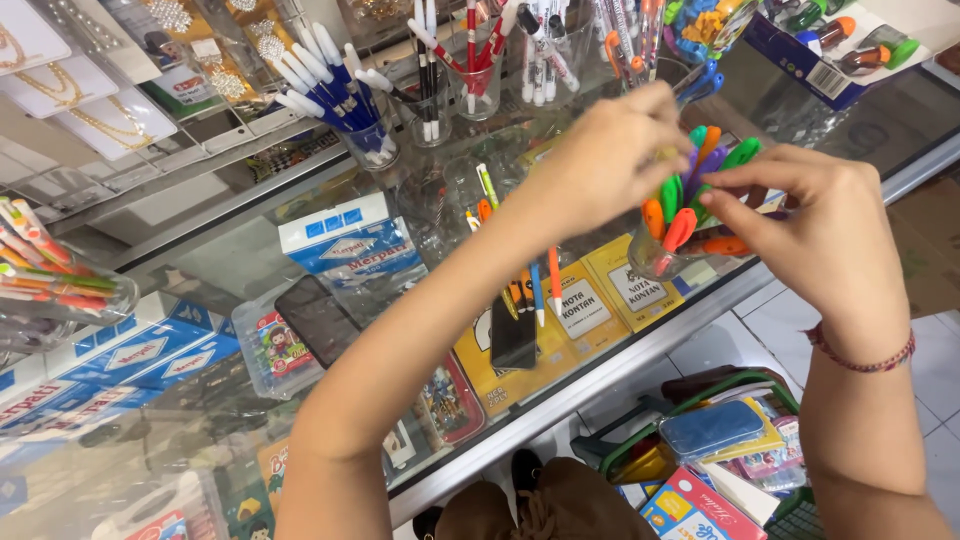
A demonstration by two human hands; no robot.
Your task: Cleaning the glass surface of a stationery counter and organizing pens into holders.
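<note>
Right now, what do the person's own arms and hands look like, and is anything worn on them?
Both forearms are bare, with no sleeves in view. The left hand has no ring, watch or glove that shows. The right hand is also ungloved; at its wrist sits a thin braided bracelet, reddish in colour, wrapped once around. No other markings are visible.

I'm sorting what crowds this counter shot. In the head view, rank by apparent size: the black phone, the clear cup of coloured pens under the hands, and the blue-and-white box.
1. Blue-and-white box, largest.
2. Black phone, slightly smaller; both lie at similar depth, so the order is unsure.
3. Clear cup, smallest, partly hidden by the hands.
</note>
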